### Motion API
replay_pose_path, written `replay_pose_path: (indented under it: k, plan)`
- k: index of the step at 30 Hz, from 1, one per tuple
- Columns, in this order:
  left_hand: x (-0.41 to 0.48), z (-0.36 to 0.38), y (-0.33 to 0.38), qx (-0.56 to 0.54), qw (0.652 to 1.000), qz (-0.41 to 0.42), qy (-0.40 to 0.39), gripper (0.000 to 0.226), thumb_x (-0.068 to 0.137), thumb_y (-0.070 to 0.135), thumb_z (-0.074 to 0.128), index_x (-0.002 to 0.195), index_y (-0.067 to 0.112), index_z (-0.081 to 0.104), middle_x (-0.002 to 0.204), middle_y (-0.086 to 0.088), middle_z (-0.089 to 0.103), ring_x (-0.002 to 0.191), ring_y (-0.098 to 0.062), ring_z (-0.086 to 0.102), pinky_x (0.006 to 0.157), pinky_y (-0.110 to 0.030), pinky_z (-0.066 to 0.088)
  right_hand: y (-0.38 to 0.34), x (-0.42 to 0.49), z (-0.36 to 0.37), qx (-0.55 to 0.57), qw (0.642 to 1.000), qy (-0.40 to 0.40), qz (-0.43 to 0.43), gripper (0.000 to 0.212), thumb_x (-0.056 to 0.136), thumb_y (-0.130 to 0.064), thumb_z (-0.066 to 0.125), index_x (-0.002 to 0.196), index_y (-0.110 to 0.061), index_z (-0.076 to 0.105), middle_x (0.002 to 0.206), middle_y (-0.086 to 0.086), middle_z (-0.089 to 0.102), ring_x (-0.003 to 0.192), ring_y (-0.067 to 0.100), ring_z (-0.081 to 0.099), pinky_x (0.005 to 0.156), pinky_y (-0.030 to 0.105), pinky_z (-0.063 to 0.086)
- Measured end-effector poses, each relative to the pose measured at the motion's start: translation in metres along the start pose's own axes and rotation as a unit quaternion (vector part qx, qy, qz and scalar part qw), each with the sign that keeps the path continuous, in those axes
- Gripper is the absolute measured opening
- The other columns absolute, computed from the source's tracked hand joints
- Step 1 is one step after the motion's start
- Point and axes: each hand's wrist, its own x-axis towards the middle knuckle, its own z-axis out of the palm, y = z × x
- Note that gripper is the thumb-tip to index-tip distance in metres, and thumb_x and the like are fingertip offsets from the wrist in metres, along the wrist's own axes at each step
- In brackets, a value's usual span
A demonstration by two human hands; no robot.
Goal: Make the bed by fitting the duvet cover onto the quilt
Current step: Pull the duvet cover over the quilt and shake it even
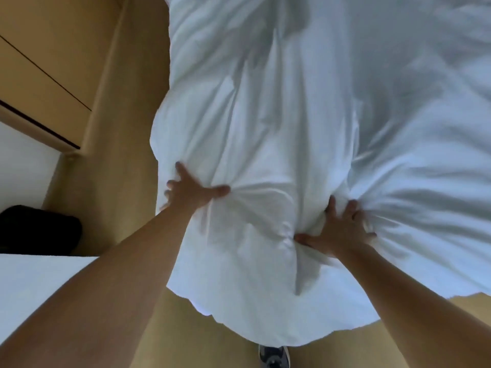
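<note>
A white duvet cover with the quilt inside [265,128] fills the middle and right of the view and hangs over the bed's near end toward the floor. My left hand [190,191] presses against its left side with fingers spread and thumb dug into the cloth. My right hand [338,231] lies further right and lower, fingers spread and sunk into a bunched fold. Creases fan out from both hands. I cannot tell quilt from cover under the white fabric.
Tan floor [127,102] runs along the left of the bed. A wooden cabinet [39,75] stands at the far left, with a black object [37,229] below it and a white surface [32,288] near my left arm. A shoe [273,354] shows under the hanging bedding.
</note>
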Motion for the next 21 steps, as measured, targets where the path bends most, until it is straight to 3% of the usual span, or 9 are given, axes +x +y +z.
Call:
replay_pose_path:
  k: [2,4,8,10,13,15,16,19,21]
  plan:
    - [0.002,0.015,-0.010,-0.100,0.995,-0.004,-0.025,0.131,0.049,0.075,0.086,0.147,0.012,0.028,0.148,-0.015,0.042,0.138,-0.038,0.041,0.109,-0.050,0.038,-0.005,0.005,0.005,-0.018,1.000,0.012,0.008,0.145,0.048,-0.100,0.053,0.154,-0.033,-0.021,0.161,0.018,-0.025,0.151,0.037,-0.013,0.106,0.073,0.023]
    - [-0.005,0.033,-0.007,-0.136,0.987,0.083,0.014,0.090,0.067,0.064,0.083,0.126,0.008,0.048,0.124,-0.011,0.062,0.120,-0.035,0.058,0.092,-0.038,0.047,-0.007,0.009,0.006,-0.043,0.999,0.019,0.015,0.145,0.048,-0.101,0.050,0.154,-0.033,-0.021,0.162,0.017,-0.024,0.151,0.037,-0.012,0.106,0.072,0.022]
    - [-0.024,0.023,-0.022,-0.242,0.948,0.184,0.093,0.027,0.089,0.043,0.073,0.093,0.020,0.061,0.079,0.011,0.062,0.078,-0.011,0.066,0.069,-0.015,0.044,-0.012,0.006,0.000,-0.036,0.998,0.011,0.050,0.146,0.045,-0.100,0.054,0.153,-0.038,-0.021,0.163,0.013,-0.023,0.151,0.036,-0.011,0.107,0.072,0.021]
    - [-0.035,0.007,-0.059,-0.266,0.941,0.174,0.117,0.029,0.090,0.049,0.069,0.090,0.022,0.058,0.076,0.013,0.060,0.070,-0.004,0.061,0.073,-0.019,0.048,-0.013,-0.002,-0.006,-0.023,0.998,0.002,0.063,0.139,0.051,-0.096,0.058,0.154,-0.040,-0.017,0.164,0.011,-0.023,0.152,0.036,-0.010,0.109,0.071,0.019]
    - [-0.057,-0.004,-0.102,-0.196,0.958,0.211,-0.002,0.035,0.095,0.044,0.063,0.116,0.017,0.061,0.096,0.004,0.069,0.092,-0.021,0.069,0.086,-0.035,0.055,-0.022,-0.029,-0.011,0.011,0.995,-0.011,0.103,0.115,0.068,-0.082,0.063,0.157,-0.042,0.002,0.165,0.013,-0.011,0.152,0.037,-0.001,0.113,0.068,0.017]
    - [-0.051,-0.011,-0.103,-0.080,0.959,0.250,-0.105,0.037,0.092,0.043,0.064,0.123,0.023,0.059,0.103,0.005,0.067,0.097,-0.018,0.067,0.086,-0.034,0.054,-0.046,-0.050,-0.015,0.071,0.988,0.024,0.134,0.086,0.079,-0.070,0.063,0.152,-0.037,0.032,0.161,0.016,0.017,0.148,0.038,0.020,0.114,0.063,0.024]
    - [-0.041,-0.019,-0.096,-0.073,0.954,0.249,-0.148,0.041,0.087,0.048,0.068,0.120,0.025,0.059,0.109,0.004,0.064,0.101,-0.017,0.064,0.089,-0.034,0.054,-0.064,-0.058,-0.015,0.121,0.980,0.093,0.129,0.071,0.082,-0.064,0.063,0.143,-0.031,0.048,0.150,0.015,0.037,0.140,0.037,0.035,0.111,0.057,0.031]
    - [0.006,-0.051,-0.071,-0.326,0.902,0.129,-0.253,0.044,0.080,0.054,0.069,0.111,0.024,0.062,0.117,-0.008,0.065,0.101,-0.016,0.065,0.089,-0.033,0.053,-0.155,-0.091,-0.015,0.319,0.895,0.313,0.000,0.043,0.080,-0.053,0.071,0.110,-0.022,0.067,0.108,0.004,0.064,0.102,0.028,0.065,0.087,0.041,0.052]
    - [0.052,-0.068,-0.058,-0.488,0.824,0.033,-0.285,0.039,0.092,0.052,0.060,0.113,0.020,0.068,0.104,-0.004,0.073,0.091,-0.017,0.071,0.077,-0.031,0.054,-0.233,-0.096,-0.012,0.317,0.900,0.291,-0.073,0.059,0.075,-0.065,0.069,0.117,-0.025,0.062,0.108,-0.003,0.063,0.097,0.020,0.066,0.080,0.038,0.055]
